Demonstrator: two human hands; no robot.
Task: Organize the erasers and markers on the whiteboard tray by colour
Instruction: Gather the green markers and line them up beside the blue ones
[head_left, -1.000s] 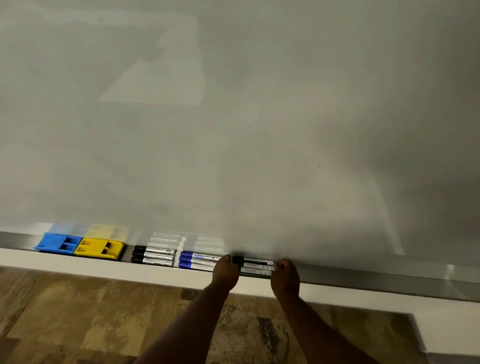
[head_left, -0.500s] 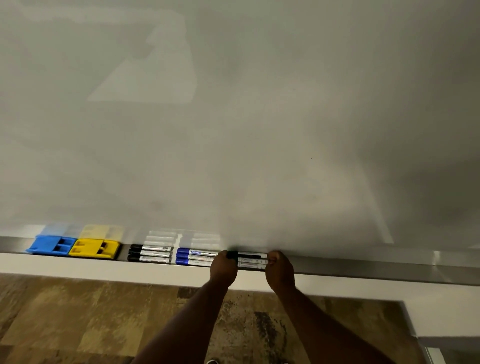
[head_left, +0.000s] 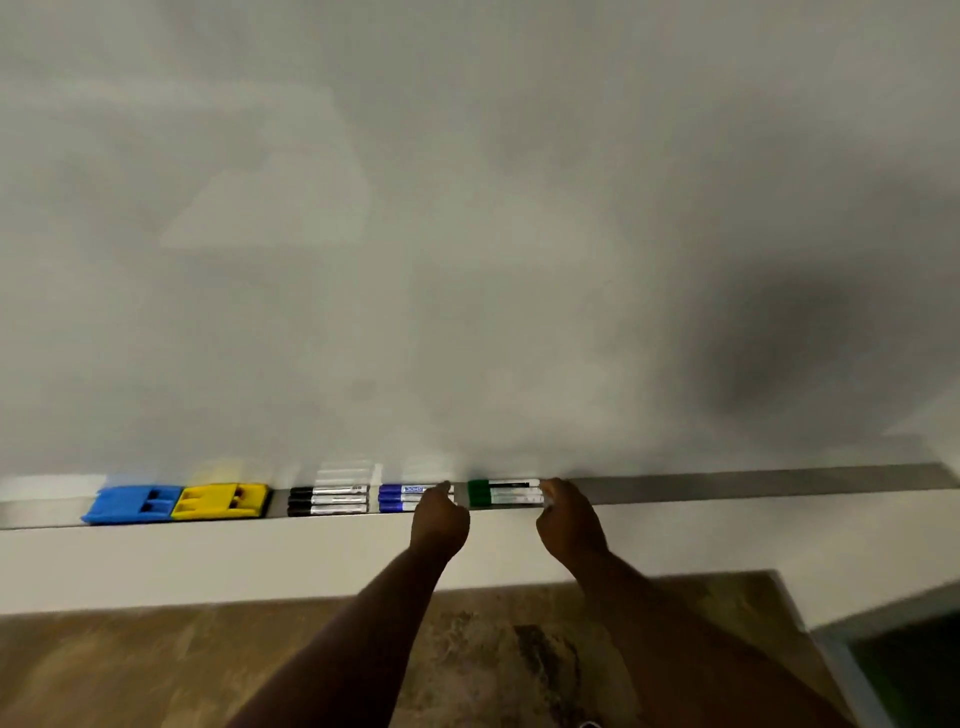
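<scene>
Head view: green markers (head_left: 505, 493) were seen on the tray (head_left: 753, 483), bracketed at either end by the curled left hand (head_left: 439, 521) and right hand (head_left: 567, 519); a true pinch could not be confirmed. An uneven push might roll one off the ledge.

Single head-worn view: you look forward and down from close in front of the whiteboard (head_left: 467, 234), facing it squarely. Its tray (head_left: 753, 483) crosses the lower frame, with floor (head_left: 156, 670) below the tray.
</scene>
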